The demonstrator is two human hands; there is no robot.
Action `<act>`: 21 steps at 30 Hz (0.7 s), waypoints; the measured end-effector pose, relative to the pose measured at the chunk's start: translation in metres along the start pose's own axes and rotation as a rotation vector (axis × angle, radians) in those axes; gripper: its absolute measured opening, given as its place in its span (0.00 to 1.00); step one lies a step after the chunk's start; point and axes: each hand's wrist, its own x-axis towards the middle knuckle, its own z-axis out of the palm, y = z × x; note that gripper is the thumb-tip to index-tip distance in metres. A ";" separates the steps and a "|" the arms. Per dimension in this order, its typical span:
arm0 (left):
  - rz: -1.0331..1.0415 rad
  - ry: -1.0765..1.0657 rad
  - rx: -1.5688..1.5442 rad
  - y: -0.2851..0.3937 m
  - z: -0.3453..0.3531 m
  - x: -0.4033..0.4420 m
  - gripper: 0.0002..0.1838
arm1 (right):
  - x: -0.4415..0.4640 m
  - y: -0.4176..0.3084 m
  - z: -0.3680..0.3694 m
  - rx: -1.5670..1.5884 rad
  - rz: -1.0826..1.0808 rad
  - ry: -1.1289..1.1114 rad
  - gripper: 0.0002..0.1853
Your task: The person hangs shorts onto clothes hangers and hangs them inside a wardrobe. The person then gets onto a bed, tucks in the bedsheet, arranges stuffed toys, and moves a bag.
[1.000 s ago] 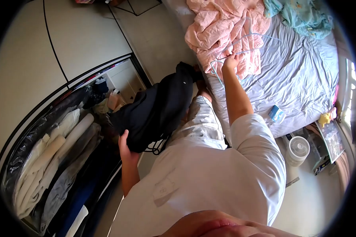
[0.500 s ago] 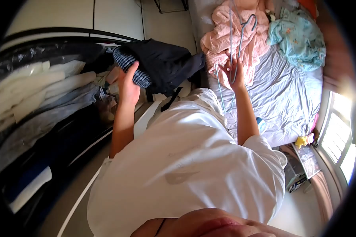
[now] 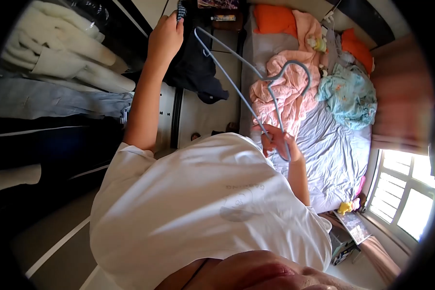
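My left hand [image 3: 165, 41], raised at the upper left, is closed on the striped edge of a dark garment [image 3: 196, 72]. The garment hangs down from it over the floor, and its blue-grey striped part [image 3: 181, 11] shows only at the fingertips. In front of my body, my right hand [image 3: 281, 141] grips one end of a grey-blue hanger [image 3: 234, 87]. The hanger tilts up and to the left, with its hook [image 3: 308, 77] towards the bed. Its far corner overlaps the dark garment in view; whether they touch I cannot tell.
Clothes [image 3: 63, 63] hang in a wardrobe on the left. On the right stands a bed [image 3: 333, 154] bearing a pink blanket [image 3: 290, 96], a teal cloth [image 3: 348, 94] and orange pillows [image 3: 275, 20]. A window [image 3: 403, 188] is beyond it.
My left hand has moved up and away with the dark garment, which now hangs down. My right hand has lifted the hanger and turned it to the left. The view has shifted.
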 end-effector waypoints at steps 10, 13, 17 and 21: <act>-0.154 -0.004 0.007 -0.021 -0.040 0.028 0.15 | 0.045 -0.010 0.059 0.045 -0.098 -0.069 0.49; -0.135 -0.061 -0.066 -0.028 -0.041 0.026 0.15 | 0.065 -0.009 0.074 0.057 -0.062 -0.026 0.45; -0.140 -0.141 -0.222 -0.019 -0.039 0.014 0.15 | 0.107 0.000 0.089 0.190 -0.010 0.011 0.41; -0.113 -0.178 -0.358 -0.003 -0.035 -0.009 0.25 | 0.157 0.026 0.089 0.194 -0.149 0.015 0.35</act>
